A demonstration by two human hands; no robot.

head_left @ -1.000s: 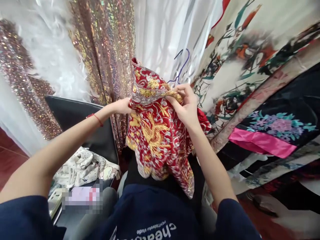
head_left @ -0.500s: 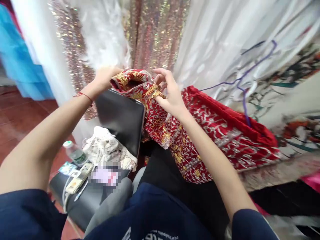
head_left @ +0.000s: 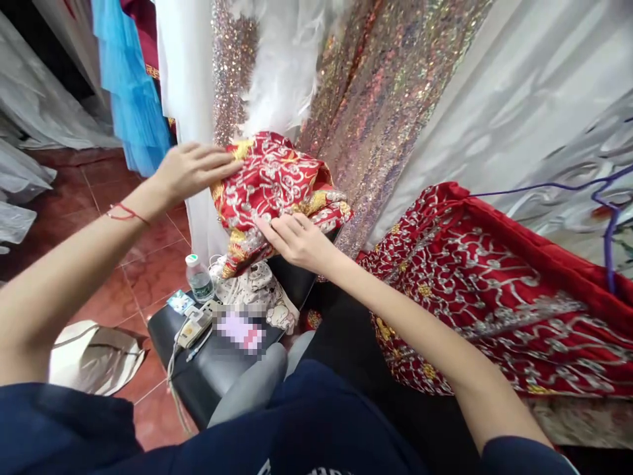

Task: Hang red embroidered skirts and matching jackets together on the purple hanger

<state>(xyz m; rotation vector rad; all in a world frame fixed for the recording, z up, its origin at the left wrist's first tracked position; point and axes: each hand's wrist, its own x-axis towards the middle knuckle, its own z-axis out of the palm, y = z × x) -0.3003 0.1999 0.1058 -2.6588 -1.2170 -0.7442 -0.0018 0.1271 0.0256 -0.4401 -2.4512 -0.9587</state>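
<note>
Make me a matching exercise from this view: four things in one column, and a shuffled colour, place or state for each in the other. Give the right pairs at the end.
Things
1. Bundle
2. Bottle
3. Hanger
4. Bracelet

Colours, places, states
A. Purple
B. Around the left wrist
C. Under fingers of the left hand and right hand
D. Upright, with a green cap

Right pairs: 1-C, 2-D, 3-A, 4-B
</note>
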